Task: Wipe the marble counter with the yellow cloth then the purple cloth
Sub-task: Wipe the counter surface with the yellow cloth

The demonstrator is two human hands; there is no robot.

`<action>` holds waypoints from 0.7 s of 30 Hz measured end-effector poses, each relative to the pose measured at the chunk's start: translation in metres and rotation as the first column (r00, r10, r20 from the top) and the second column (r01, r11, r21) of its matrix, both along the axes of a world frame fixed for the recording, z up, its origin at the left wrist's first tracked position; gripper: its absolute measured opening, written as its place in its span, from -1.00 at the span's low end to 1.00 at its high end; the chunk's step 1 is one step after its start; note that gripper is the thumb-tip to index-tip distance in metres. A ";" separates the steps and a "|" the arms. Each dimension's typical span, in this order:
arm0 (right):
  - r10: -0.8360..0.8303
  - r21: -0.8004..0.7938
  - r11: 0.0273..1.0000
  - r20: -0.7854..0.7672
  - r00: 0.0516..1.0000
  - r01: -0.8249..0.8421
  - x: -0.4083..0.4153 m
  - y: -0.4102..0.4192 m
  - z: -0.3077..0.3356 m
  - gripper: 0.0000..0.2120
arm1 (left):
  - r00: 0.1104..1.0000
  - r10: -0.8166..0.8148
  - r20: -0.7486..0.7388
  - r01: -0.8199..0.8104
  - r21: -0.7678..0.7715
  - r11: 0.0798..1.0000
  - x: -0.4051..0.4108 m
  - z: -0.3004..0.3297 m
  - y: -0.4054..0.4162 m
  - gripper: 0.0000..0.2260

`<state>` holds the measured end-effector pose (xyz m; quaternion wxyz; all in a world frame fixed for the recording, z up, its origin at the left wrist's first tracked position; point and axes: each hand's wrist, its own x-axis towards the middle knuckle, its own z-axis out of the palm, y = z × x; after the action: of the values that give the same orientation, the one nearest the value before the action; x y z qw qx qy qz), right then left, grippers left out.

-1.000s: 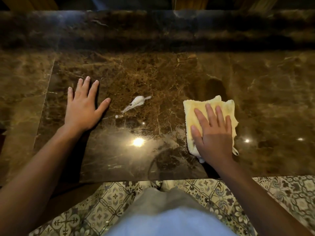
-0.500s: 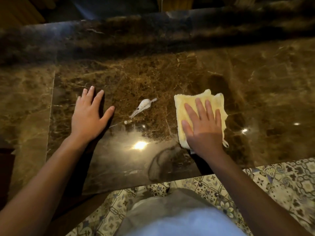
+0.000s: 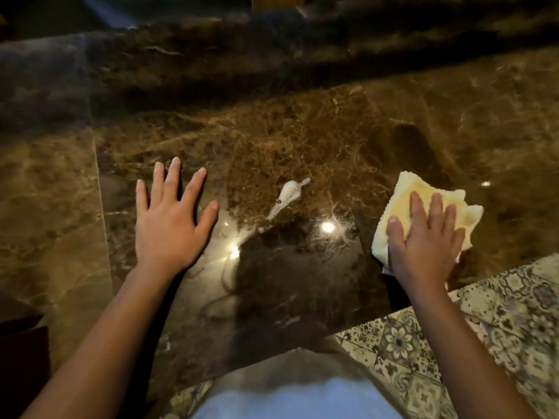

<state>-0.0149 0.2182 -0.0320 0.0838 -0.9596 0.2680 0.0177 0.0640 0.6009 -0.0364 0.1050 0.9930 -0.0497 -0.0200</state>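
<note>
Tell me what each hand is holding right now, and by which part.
Neither grips anything. The right hand presses flat on the near half of the yellow cloth; the left hand lies open on the marble counter.

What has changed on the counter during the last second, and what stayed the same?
The right hand slid the yellow cloth first toward the white smear, then back rightward. The left hand stayed flat on the marble counter; the smear is untouched.
</note>
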 end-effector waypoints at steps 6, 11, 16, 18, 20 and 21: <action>0.144 -0.015 0.989 0.014 0.989 -0.144 0.068 0.035 -0.005 -0.38 | 1.000 -0.003 0.031 0.004 -0.035 0.999 -0.006 -0.001 -0.003 -0.43; 0.257 -0.023 0.966 -0.042 0.965 -0.258 0.045 0.028 0.003 -0.42 | 1.000 0.000 0.024 0.001 -0.059 0.998 -0.004 0.000 -0.005 -0.43; 0.111 -0.103 0.987 -0.099 0.989 -0.121 -0.031 -0.019 0.006 -0.41 | 1.000 -0.001 0.007 0.001 -0.060 0.998 -0.003 0.002 -0.002 -0.41; -0.013 -0.088 0.996 -0.078 0.997 0.006 -0.036 -0.044 0.008 -0.38 | 1.000 -0.012 0.009 0.012 -0.056 0.998 -0.003 0.003 -0.005 -0.40; -0.089 -0.035 0.996 -0.042 0.995 0.087 -0.028 -0.049 0.007 -0.34 | 1.000 -0.007 0.000 0.007 -0.059 0.998 -0.003 0.004 -0.004 -0.38; -0.099 -0.015 0.995 -0.030 0.995 0.098 -0.026 -0.042 0.008 -0.32 | 1.000 -0.016 -0.003 0.016 -0.060 0.998 -0.003 0.004 -0.005 -0.38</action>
<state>-0.0410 0.1763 -0.0243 0.0741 -0.9454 0.3164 0.0265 0.0608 0.5964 -0.0322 0.1346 0.9890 -0.0580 -0.0208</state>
